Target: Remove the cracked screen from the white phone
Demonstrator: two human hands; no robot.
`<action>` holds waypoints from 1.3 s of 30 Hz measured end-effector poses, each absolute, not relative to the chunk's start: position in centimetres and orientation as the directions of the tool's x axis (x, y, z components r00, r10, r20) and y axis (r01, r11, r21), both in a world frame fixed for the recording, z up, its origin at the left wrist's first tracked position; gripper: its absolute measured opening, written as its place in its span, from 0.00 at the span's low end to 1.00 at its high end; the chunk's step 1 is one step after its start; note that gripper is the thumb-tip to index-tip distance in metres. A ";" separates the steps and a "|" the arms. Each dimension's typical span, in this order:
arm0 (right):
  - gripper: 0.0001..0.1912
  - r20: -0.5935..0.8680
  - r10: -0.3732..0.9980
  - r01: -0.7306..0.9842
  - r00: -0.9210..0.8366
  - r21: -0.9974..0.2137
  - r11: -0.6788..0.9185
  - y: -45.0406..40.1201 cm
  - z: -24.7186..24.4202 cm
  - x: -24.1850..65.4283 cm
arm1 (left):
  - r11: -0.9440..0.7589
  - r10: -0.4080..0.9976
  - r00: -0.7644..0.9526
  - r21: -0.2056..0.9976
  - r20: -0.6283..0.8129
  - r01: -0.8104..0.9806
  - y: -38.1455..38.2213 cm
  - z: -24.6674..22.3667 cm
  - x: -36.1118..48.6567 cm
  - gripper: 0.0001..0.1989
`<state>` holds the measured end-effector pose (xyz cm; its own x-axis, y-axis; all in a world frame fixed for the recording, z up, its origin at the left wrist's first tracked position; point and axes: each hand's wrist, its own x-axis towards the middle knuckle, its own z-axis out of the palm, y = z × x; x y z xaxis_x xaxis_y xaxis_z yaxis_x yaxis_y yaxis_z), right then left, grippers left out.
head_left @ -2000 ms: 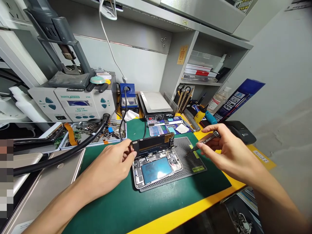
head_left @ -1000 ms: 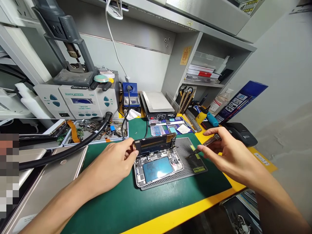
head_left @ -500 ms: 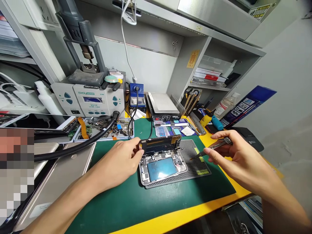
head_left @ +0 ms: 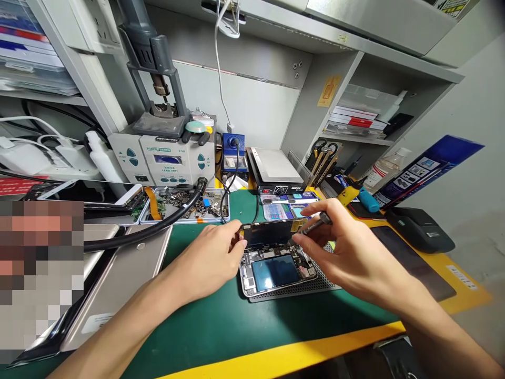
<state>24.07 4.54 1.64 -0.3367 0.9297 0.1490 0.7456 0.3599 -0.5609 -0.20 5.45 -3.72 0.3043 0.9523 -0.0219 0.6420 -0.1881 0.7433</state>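
Observation:
An opened phone (head_left: 243, 273) lies on a grey perforated mat (head_left: 290, 293), its inner parts and dark battery facing up. Its screen (head_left: 268, 234) stands raised along the far side. My left hand (head_left: 219, 252) is closed, pinching the screen's left end between thumb and fingers. A slim dark screwdriver (head_left: 315, 223) is gripped in my right hand (head_left: 343, 239), above the right end of the phone. The screwdriver's tip is hidden by my fingers and the screen, so I cannot tell whether it touches anything.
A green work mat (head_left: 189, 337) covers the yellow-edged bench. Behind stand a grey rework station (head_left: 165, 158) with a black hose (head_left: 158, 234), a tray of circuit boards (head_left: 181, 202) and a flat heating plate (head_left: 278, 168). Metal-backed devices (head_left: 122, 273) lie left, a black case (head_left: 420, 229) right.
My right hand has moved left with the screwdriver, from over the perforated mat to the phone's right end. My left hand still holds the screen up. The view has shifted slightly.

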 end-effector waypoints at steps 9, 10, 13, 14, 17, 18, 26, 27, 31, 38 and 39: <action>0.13 0.132 0.918 0.826 -0.374 -0.402 0.394 4.9 1.5 23.1 | -0.202 0.949 0.312 0.678 -0.042 0.707 5.5 -3.7 -0.1 0.14; 0.13 0.136 0.916 0.827 -0.377 -0.395 0.399 4.9 1.6 23.0 | -0.201 0.949 0.311 0.676 -0.044 0.709 5.4 -3.7 -0.1 0.14; 0.13 0.147 0.911 0.822 -0.386 -0.394 0.412 5.0 1.6 23.0 | -0.199 0.950 0.309 0.675 -0.045 0.711 5.4 -3.7 -0.2 0.14; 0.13 0.154 0.908 0.819 -0.389 -0.393 0.418 5.0 1.6 23.1 | -0.199 0.949 0.310 0.674 -0.047 0.711 5.4 -3.7 -0.2 0.14; 0.13 0.174 0.900 0.817 -0.400 -0.378 0.437 5.0 1.5 23.1 | -0.201 0.947 0.316 0.671 -0.052 0.714 5.5 -3.8 -0.2 0.14; 0.12 0.176 0.898 0.817 -0.404 -0.373 0.441 5.0 1.5 23.1 | -0.201 0.947 0.316 0.669 -0.053 0.715 5.5 -3.8 -0.2 0.14; 0.11 0.148 0.858 0.824 -0.491 -0.240 0.513 5.8 2.1 22.3 | -0.198 0.947 0.318 0.687 -0.050 0.699 5.5 -3.4 -0.1 0.11; 0.12 0.154 0.846 0.821 -0.510 -0.205 0.533 6.0 2.2 22.0 | -0.203 0.946 0.321 0.694 -0.043 0.690 5.5 -3.3 -0.1 0.11; 0.11 0.184 0.798 0.796 -0.573 -0.106 0.596 6.5 2.5 21.7 | -0.203 0.946 0.321 0.695 -0.043 0.690 5.6 -3.3 0.0 0.10; 0.09 0.117 0.765 0.768 -0.633 -0.031 0.640 5.9 3.0 22.1 | -0.204 0.946 0.320 0.677 -0.049 0.707 5.6 -3.3 -0.1 0.11; 0.10 0.131 0.763 0.770 -0.633 -0.004 0.638 5.9 2.8 22.1 | -0.204 0.946 0.320 0.677 -0.049 0.707 5.6 -3.3 -0.1 0.11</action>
<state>22.09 5.89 2.84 -0.6325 0.7634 0.1311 0.7697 0.6384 -0.0037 -0.09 5.55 -3.32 0.3199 0.9462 -0.0490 0.7074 -0.2041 0.6767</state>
